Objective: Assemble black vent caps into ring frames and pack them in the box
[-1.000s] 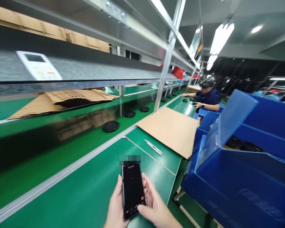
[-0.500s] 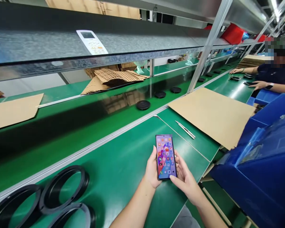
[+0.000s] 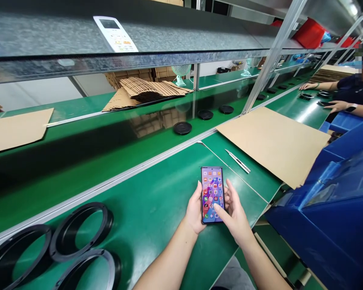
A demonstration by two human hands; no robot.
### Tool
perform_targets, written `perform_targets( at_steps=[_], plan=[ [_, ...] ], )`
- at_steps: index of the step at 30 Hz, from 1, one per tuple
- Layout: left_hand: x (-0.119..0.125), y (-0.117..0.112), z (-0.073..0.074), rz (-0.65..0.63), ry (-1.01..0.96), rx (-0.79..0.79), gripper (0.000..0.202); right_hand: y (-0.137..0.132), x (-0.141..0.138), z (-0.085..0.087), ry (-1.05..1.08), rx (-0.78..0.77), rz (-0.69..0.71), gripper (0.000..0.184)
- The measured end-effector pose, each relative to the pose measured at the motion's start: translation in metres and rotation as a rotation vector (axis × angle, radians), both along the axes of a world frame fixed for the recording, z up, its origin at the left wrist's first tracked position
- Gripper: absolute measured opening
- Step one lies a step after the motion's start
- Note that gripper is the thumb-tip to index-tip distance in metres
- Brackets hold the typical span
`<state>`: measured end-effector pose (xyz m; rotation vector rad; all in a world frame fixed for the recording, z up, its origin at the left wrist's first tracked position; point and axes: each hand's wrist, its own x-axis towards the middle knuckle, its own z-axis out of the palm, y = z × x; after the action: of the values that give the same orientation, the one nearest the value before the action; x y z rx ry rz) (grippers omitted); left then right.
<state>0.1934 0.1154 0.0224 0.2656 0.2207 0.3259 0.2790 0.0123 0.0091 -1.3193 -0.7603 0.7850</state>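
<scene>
Green assembly bench: I see the left hand clamping a smartphone, the right hand now clasping it across the screen

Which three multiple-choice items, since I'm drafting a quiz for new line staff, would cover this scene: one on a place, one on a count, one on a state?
1. Where is the smartphone?
A. Between the left hand and right hand
B. In the blue crate
C. On the cardboard sheet

2. How many black rings show at the lower left of the green bench?
A. One
B. Three
C. Five

3. What state is the phone's screen in?
A. Dark
B. Lit, showing app icons
C. Covered by cardboard

Answers:
1 A, both hands hold it.
2 B, three rings are in view.
3 B, colourful icons fill the screen.
</scene>
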Motion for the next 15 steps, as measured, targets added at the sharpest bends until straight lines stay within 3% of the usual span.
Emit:
perform_targets(
  at_steps=[6,15],
  plan=[
    [0.001,0.001,-0.002,0.065,0.043,0.034,0.064,0.027,-0.009,0.011,-0.155,-0.059,-0.141,0.088],
    [0.000,0.001,-0.007,0.009,0.027,0.044,0.069,0.016,-0.004,0.005,-0.146,0.020,-0.108,0.079]
  ],
)
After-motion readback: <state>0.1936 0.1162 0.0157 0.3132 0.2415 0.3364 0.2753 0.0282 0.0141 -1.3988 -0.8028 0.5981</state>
